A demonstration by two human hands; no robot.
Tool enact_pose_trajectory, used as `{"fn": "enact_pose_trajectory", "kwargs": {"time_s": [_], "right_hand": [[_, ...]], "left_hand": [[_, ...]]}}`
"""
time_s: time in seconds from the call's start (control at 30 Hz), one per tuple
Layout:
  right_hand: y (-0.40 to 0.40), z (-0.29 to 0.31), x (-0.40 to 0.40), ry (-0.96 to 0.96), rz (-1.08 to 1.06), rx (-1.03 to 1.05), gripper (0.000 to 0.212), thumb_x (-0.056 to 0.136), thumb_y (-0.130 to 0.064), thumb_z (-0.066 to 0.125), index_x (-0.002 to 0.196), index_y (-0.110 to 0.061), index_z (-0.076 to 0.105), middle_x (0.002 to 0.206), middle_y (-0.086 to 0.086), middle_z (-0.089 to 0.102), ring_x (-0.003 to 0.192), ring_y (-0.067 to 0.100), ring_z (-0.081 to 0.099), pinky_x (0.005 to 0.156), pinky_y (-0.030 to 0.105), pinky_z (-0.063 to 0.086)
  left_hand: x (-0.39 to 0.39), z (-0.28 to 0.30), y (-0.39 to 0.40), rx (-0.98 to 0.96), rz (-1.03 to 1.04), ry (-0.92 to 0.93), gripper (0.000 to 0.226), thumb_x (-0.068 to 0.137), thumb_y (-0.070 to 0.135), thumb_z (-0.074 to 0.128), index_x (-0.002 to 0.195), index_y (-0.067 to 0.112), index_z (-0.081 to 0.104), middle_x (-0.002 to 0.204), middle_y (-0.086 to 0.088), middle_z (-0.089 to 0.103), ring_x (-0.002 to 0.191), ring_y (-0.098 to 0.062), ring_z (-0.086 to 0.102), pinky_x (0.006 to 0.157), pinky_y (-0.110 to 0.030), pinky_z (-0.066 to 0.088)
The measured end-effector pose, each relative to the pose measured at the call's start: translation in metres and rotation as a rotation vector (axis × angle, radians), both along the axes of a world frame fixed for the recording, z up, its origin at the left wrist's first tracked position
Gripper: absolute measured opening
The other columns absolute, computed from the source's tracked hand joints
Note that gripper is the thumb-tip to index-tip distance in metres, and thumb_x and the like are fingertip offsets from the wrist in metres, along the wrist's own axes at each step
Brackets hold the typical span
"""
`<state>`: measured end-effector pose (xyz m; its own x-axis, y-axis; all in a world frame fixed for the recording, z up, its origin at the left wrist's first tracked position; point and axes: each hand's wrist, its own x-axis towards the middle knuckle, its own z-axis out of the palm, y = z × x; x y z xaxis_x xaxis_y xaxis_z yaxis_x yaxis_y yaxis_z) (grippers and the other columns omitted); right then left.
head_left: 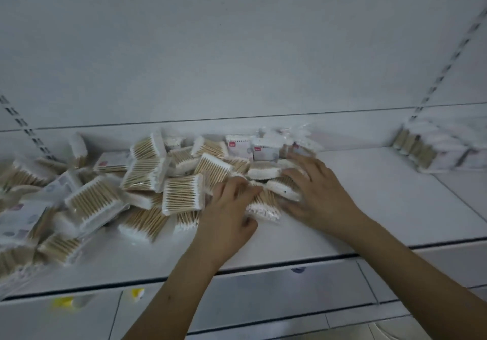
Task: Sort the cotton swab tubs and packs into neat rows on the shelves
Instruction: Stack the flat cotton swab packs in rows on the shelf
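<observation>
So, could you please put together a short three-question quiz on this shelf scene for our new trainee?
1. True or false: the loose pile of swab packs lies on the left and middle of the shelf.
2. Where is the tidy row of packs? A) far right, by the back wall B) front left edge C) on the floor
3. Fill in: both the left hand and the right hand rest on the ____ of packs.

Key: 1 true; 2 A; 3 pile.
</observation>
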<state>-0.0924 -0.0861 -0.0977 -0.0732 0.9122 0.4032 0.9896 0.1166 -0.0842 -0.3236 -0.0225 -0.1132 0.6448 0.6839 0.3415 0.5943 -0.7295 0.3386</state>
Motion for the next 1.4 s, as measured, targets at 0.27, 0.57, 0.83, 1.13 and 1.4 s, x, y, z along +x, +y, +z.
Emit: {"fn": "enact_pose_trajectory", "kwargs": {"time_s": [0.27, 0.57, 0.83, 1.13, 1.4], "right_hand": [[-0.001, -0.008, 0.002, -0.069, -0.036, 0.071, 0.055, 0.083, -0.036, 0.076, 0.134, -0.022, 0.058, 0.153, 0.009, 0.037, 0.135, 0.032, 0.040, 0.104, 0.041, 0.040], [-0.012, 0.018, -0.010, 0.495, -0.024, 0.097, 0.034, 0.097, -0.025, 0.059, 0.131, -0.027, 0.060, 0.141, -0.014, 0.048, 0.128, -0.004, 0.043, 0.103, 0.012, 0.033], [-0.049, 0.054, -0.011, 1.063, -0.136, 0.122, 0.023, 0.093, -0.020, 0.067, 0.114, -0.029, 0.063, 0.098, -0.015, 0.072, 0.090, 0.003, 0.068, 0.080, 0.026, 0.056], [-0.123, 0.071, 0.053, 1.147, -0.362, 0.318, 0.019, 0.094, -0.012, 0.064, 0.110, -0.023, 0.062, 0.102, -0.002, 0.072, 0.096, 0.013, 0.070, 0.083, 0.031, 0.059], [-0.203, 0.070, 0.137, 1.238, -0.409, 0.432, 0.033, 0.096, -0.009, 0.062, 0.127, -0.019, 0.056, 0.112, 0.002, 0.070, 0.101, 0.015, 0.070, 0.084, 0.032, 0.060]], "left_hand": [[0.001, -0.007, 0.004, 0.065, 0.021, -0.103, 0.047, 0.083, 0.032, 0.070, 0.129, 0.033, 0.061, 0.125, 0.003, 0.049, 0.117, -0.018, 0.049, 0.076, -0.030, 0.055], [-0.006, 0.016, -0.011, -0.357, -0.027, -0.610, 0.016, 0.097, 0.031, 0.061, 0.112, 0.033, 0.062, 0.101, 0.017, 0.061, 0.083, -0.008, 0.063, 0.064, -0.013, 0.047], [0.008, 0.042, -0.030, -0.485, -0.022, -0.817, 0.040, 0.096, 0.019, 0.063, 0.111, 0.055, 0.053, 0.099, 0.028, 0.063, 0.076, -0.007, 0.066, 0.067, -0.032, 0.061], [0.095, 0.048, -0.057, -0.601, -0.227, -0.709, 0.028, 0.096, 0.027, 0.062, 0.110, 0.050, 0.056, 0.100, 0.023, 0.069, 0.086, -0.006, 0.069, 0.073, -0.042, 0.060], [0.187, 0.050, -0.109, -0.610, -0.310, -0.630, 0.017, 0.097, 0.024, 0.061, 0.109, 0.037, 0.061, 0.099, 0.024, 0.068, 0.089, -0.003, 0.068, 0.069, -0.028, 0.058]]}}
